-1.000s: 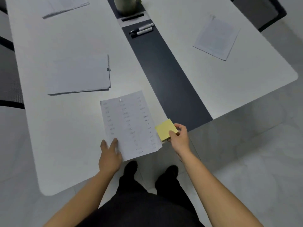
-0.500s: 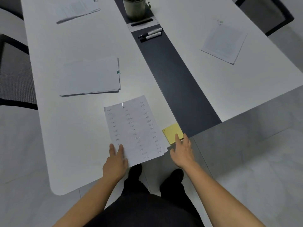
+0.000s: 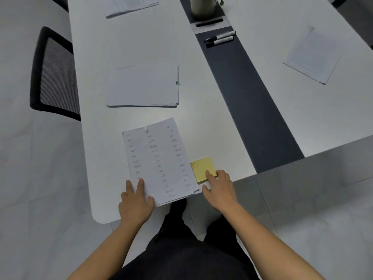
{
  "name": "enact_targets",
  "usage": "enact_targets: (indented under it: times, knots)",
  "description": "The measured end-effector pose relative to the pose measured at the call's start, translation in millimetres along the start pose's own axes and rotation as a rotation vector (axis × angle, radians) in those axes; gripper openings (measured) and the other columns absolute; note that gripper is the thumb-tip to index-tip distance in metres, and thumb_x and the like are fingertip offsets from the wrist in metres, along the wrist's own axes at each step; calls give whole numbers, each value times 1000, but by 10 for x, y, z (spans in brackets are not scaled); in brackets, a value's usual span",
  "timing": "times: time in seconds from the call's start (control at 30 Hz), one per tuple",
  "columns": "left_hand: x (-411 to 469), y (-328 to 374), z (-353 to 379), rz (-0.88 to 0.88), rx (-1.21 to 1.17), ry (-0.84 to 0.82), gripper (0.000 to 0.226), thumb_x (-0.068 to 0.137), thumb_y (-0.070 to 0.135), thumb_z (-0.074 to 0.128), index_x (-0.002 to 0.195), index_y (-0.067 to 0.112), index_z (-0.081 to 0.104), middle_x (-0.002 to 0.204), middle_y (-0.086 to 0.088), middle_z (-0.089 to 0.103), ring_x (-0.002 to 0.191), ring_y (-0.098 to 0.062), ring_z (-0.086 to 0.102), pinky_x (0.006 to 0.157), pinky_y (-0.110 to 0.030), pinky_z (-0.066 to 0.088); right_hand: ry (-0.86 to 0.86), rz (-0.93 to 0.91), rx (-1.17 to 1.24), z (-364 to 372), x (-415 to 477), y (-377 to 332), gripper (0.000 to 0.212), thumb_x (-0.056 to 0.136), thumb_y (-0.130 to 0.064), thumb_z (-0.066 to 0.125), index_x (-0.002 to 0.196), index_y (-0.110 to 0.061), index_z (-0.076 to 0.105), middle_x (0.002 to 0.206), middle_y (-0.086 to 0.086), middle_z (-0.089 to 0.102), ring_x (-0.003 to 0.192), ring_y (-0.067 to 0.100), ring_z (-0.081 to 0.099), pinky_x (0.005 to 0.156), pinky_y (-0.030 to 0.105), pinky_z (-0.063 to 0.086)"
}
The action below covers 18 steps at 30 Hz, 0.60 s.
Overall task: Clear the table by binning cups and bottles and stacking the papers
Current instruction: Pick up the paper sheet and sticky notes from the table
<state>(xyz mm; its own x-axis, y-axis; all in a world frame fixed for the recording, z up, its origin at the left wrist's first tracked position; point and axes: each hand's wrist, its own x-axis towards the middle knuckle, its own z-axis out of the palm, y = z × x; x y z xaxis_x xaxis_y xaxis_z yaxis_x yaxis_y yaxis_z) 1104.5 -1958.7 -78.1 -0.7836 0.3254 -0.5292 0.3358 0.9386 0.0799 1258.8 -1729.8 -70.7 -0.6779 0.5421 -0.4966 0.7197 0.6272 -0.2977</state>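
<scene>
**At the table's near edge, both hands lie flat on paper**

Near the front edge of the white table [image 3: 101, 158], a handwritten sheet [image 3: 159, 160] lies tilted, with three columns of words on it and what looks like a small clip at its top edge. The left hand [image 3: 136, 201] rests open on the sheet's lower left corner, fingers straight and spread, holding nothing. Just beside the sheet on its right lies a yellow sticky-note pad [image 3: 201, 168], flat on the table. The right hand [image 3: 219, 188] is open too, its forefinger pressing on the pad's near corner while the other fingers lie relaxed at the table's edge.

Farther back on the same side sits a clipped stack of white papers [image 3: 143, 86], with a small green clip on its right edge. Another paper stack [image 3: 131, 5] lies at the far left, partly cut off by the frame. Across the dark centre strip [image 3: 252, 102] a clipped sheet [image 3: 312, 55] lies askew on the right half of the table. Two markers [image 3: 220, 39] lie side by side on the strip, and a pot [image 3: 202, 7] stands beyond them. A mesh-backed chair [image 3: 54, 75] stands at the table's left side.
</scene>
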Motion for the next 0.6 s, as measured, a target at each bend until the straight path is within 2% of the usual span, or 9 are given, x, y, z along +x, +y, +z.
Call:
enact_targets:
  times: [0.1, 0.17, 0.23, 0.33, 0.47, 0.6]
  knots:
    - [-7, -234, -16, -142, 35, 55, 68, 89, 37, 50, 149, 20, 24, 159, -22, 4, 138, -41, 22, 102, -53, 35, -21, -102, -31, 95, 20, -285, 57, 96, -43, 44, 150, -24, 37, 136, 10, 42, 130, 27, 36, 101, 37, 36]
    - [-11, -272, -18, -163, 19, 102, 69, 92, 35, 48, 153, 18, 20, 161, -22, -2, 145, -40, 9, 110, -58, 25, -30, -138, -50, 144, 32, -433, 57, 96, -42, 44, 150, -24, 37, 135, 10, 42, 129, 28, 36, 100, 36, 36]
    - [0, -218, -18, -114, -14, 103, 67, 99, 44, 37, 157, 26, 9, 162, -18, -8, 148, -38, -1, 114, -60, 15, -38, -153, -82, 171, 50, -515, 58, 96, -41, 44, 151, -24, 35, 136, 11, 41, 129, 28, 36, 99, 37, 36]
    - [69, -103, 43, -32, -26, -36, 68, 97, 64, 18, 154, 39, -10, 161, -13, -22, 148, -37, -17, 114, -63, 5, -55, -180, -131, 181, 63, -530, 59, 96, -37, 46, 152, -23, 34, 137, 13, 42, 127, 31, 39, 96, 38, 39]
    - [98, -169, 110, -10, -9, -125, 74, 94, 69, 19, 151, 41, -19, 159, -11, -30, 146, -37, -26, 114, -66, 2, -43, -215, -172, 196, 59, -464, 61, 91, -31, 52, 150, -22, 39, 134, 15, 46, 123, 34, 46, 87, 39, 44]
    - [66, -399, 102, 25, 28, -111, 74, 94, 68, 21, 151, 40, -18, 159, -11, -31, 146, -36, -27, 114, -65, 1, -80, -196, -159, 189, 63, -475, 63, 95, -34, 46, 154, -26, 27, 143, 12, 36, 131, 29, 35, 95, 38, 42]
